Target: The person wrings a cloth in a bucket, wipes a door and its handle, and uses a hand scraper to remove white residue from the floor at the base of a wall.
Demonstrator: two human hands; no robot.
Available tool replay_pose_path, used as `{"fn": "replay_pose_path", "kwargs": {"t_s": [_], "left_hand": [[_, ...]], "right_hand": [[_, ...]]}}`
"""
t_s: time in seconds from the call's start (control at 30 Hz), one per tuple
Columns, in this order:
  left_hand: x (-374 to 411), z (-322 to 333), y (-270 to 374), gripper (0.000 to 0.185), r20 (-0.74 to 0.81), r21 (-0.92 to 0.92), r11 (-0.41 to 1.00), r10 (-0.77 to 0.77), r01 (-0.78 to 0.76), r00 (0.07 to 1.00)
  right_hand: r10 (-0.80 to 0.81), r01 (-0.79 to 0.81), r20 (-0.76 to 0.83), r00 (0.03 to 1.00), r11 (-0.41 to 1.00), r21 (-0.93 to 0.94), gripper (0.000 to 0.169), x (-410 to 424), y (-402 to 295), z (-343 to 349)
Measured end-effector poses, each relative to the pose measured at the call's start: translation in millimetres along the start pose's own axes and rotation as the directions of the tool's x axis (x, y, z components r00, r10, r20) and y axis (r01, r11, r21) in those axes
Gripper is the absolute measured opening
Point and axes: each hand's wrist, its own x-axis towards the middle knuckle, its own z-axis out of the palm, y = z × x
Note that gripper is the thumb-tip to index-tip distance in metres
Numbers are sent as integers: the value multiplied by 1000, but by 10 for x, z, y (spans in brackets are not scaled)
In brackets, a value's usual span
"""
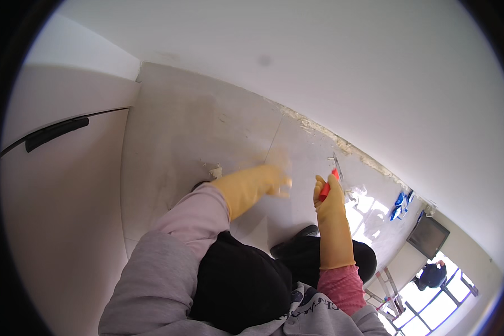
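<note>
I crouch on a pale tiled floor (185,126) beside a white wall (340,75). Yellow rubber gloves cover both hands. My right hand (329,191) grips the red handle (329,185) of a tool, whose thin metal part (337,164) points towards the wall's foot; its exact kind is unclear. My left hand (277,182) is blurred by motion above the floor, fingers apart, nothing visible in it. A strip of crumbly yellowish residue (340,143) runs along the joint of wall and floor. A small heap of pale scrapings (216,171) lies beyond my left forearm.
A white panel with a black handle (58,133) stands at the left. Blue and white packaging (400,206) lies by the wall at the right. Farther off are a dark screen (428,237), a stepladder (388,294) and a person in dark clothing (432,276) by a bright window.
</note>
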Motion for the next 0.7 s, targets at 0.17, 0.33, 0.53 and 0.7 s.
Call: {"fn": "replay_pose_path", "kwargs": {"t_s": [0.17,0.33,0.53,0.7], "left_hand": [[-658,35,-86,35,-804,-128,978,-199,163,560],[-1399,-285,-714,68,-949,-195,629,-316,753,18],[-1553,-126,-768,75,-801,-396,447,-596,802,-64],[-1241,-385,-797,80,-804,-349,508,-594,788,28]], "right_hand": [[-28,120,329,944,958,-261,57,-281,119,679],[-67,427,549,833,709,-562,59,-556,387,1477],[104,666,721,685,310,-678,53,-250,-193,1616],[153,582,630,762,265,-769,53,352,-737,855]]}}
